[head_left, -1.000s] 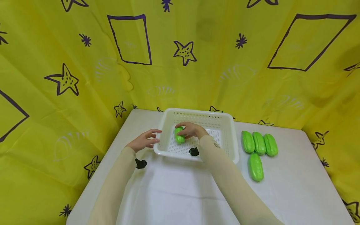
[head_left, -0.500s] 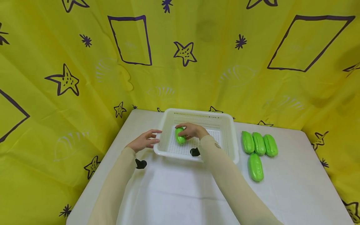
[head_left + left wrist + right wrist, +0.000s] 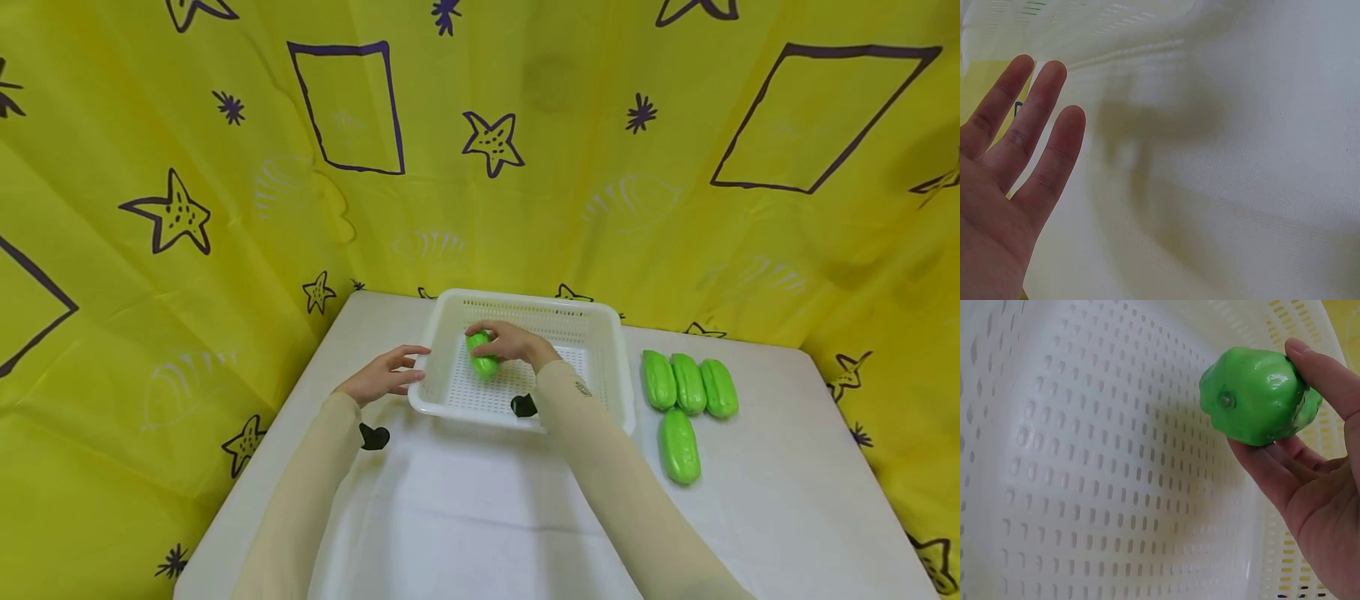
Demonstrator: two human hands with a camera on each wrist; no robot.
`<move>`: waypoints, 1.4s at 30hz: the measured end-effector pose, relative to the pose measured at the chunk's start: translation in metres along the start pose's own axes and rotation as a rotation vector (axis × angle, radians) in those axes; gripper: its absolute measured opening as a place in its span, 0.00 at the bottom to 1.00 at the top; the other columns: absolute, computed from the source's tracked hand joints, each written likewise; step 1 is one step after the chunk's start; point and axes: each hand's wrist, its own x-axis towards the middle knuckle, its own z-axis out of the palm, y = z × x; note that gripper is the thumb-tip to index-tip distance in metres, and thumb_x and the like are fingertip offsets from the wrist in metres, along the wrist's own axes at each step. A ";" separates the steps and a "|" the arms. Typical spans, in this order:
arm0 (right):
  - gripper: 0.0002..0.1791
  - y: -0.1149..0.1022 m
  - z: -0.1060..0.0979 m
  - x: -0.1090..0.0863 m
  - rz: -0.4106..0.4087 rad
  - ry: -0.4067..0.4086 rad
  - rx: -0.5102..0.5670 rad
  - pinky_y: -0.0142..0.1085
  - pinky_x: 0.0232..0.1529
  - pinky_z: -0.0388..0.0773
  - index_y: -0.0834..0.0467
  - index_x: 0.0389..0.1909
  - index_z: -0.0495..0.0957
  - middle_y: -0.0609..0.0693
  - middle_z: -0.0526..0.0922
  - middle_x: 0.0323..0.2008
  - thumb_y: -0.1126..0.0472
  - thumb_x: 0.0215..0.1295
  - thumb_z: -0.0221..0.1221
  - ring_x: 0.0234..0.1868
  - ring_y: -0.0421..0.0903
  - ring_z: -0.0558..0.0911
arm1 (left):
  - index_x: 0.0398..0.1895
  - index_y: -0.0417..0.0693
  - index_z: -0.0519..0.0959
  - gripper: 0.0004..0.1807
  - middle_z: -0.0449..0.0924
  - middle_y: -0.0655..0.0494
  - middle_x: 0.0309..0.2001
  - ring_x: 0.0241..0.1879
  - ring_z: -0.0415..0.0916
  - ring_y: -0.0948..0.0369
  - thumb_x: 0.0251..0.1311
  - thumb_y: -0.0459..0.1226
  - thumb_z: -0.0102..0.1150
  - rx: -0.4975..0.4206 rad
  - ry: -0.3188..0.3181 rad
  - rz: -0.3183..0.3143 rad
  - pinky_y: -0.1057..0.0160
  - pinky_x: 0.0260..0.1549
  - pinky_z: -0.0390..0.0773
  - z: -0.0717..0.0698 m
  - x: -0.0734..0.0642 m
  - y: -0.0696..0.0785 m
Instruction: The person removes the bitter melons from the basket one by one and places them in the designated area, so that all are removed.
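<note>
My right hand is inside the white perforated basket, gripping a glossy green ridged vegetable, gourd-like in shape. In the right wrist view the thumb lies on top of the vegetable and the fingers curl beneath it, with its blunt, lobed end and small round nub facing the camera. It is held over the basket's slotted floor near the left side. My left hand is at the basket's left rim, fingertips right at the edge. The left wrist view shows that hand with its fingers extended and spread, holding nothing.
Right of the basket, several similar green vegetables lie on the white-covered table: three side by side and one vegetable just in front of them. A yellow patterned curtain stands behind the table and along both sides.
My right hand has risen slightly with the green vegetable, which is tilted a little more. My left hand stays at the basket's rim, and the other vegetables lie where they were.
</note>
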 end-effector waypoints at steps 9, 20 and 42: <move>0.26 -0.003 -0.009 -0.009 -0.147 0.027 -0.133 0.44 0.57 0.74 0.51 0.67 0.70 0.55 0.71 0.63 0.56 0.68 0.61 0.63 0.55 0.68 | 0.69 0.56 0.66 0.30 0.65 0.40 0.65 0.60 0.70 0.47 0.65 0.48 0.60 0.014 0.003 -0.015 0.50 0.53 0.78 0.000 -0.001 0.001; 0.26 -0.003 -0.021 -0.015 -0.280 0.115 -0.203 0.49 0.53 0.74 0.56 0.64 0.72 0.55 0.75 0.59 0.56 0.67 0.62 0.58 0.56 0.71 | 0.70 0.55 0.65 0.30 0.65 0.40 0.64 0.59 0.70 0.47 0.67 0.46 0.59 0.019 0.000 -0.006 0.49 0.53 0.78 0.001 -0.002 0.002; 0.25 -0.020 -0.018 -0.042 -0.285 0.220 -0.205 0.43 0.48 0.81 0.59 0.63 0.74 0.60 0.72 0.63 0.58 0.67 0.62 0.56 0.58 0.78 | 0.70 0.53 0.65 0.30 0.64 0.38 0.65 0.61 0.68 0.44 0.67 0.47 0.59 0.024 0.005 -0.006 0.47 0.54 0.77 0.002 -0.004 0.006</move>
